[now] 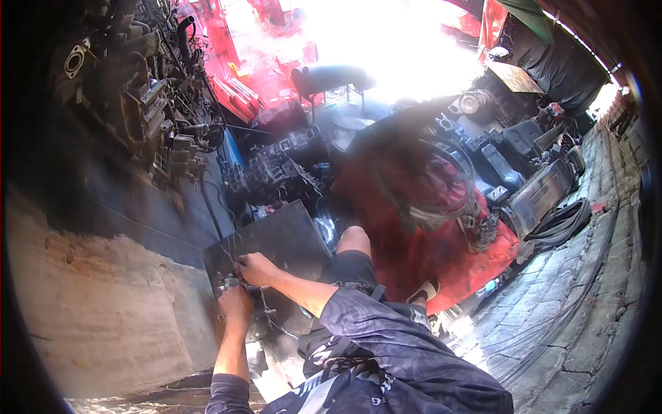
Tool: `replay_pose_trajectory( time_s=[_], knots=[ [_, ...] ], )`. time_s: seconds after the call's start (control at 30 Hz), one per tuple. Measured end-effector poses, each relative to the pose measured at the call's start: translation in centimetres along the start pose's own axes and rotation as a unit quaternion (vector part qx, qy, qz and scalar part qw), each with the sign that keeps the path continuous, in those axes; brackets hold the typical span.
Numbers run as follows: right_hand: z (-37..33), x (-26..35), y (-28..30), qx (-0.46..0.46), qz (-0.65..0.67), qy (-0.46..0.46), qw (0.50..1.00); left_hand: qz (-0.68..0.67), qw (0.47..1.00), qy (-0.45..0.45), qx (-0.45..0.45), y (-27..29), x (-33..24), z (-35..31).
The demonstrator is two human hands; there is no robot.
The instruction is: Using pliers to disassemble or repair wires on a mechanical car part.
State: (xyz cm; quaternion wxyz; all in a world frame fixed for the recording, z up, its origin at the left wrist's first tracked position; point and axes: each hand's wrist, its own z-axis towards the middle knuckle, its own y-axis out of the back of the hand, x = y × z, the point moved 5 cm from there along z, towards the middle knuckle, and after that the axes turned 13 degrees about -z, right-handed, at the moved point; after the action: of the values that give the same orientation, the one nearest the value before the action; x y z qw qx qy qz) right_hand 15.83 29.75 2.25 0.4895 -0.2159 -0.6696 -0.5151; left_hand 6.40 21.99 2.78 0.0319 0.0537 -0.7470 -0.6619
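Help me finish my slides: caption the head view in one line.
Left hand and right hand close together by a small metallic part at a dark flat surface, machine parts crowded beyond.

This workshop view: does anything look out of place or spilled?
The coil of black hose or cable at right looks untidy, its uneven loops slumped on the paved floor. I see no clear spill.
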Motion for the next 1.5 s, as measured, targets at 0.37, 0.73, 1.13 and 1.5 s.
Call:
replay_pose_trajectory(
  time_s=[0.37,0.73,1.13,1.5],
  knots=[
    [0.3,0.6,-0.2,-0.027,-0.044,-0.035,0.998,-0.04,0.994,0.1,-0.033,-0.2,-0.5,-0.4],
    [-1.7,1.9,1.7,0.121,0.01,0.051,0.991,-0.332,0.877,0.076,0.338,1.2,4.8,2.5],
    [-1.5,0.2,1.6,0.132,-0.012,0.069,0.989,-0.295,0.842,-0.083,0.443,1.8,2.8,7.1],
    [-1.5,0.5,1.4,0.142,0.01,0.043,0.989,-0.249,0.784,-0.051,0.566,0.7,4.1,8.6]
  ],
)
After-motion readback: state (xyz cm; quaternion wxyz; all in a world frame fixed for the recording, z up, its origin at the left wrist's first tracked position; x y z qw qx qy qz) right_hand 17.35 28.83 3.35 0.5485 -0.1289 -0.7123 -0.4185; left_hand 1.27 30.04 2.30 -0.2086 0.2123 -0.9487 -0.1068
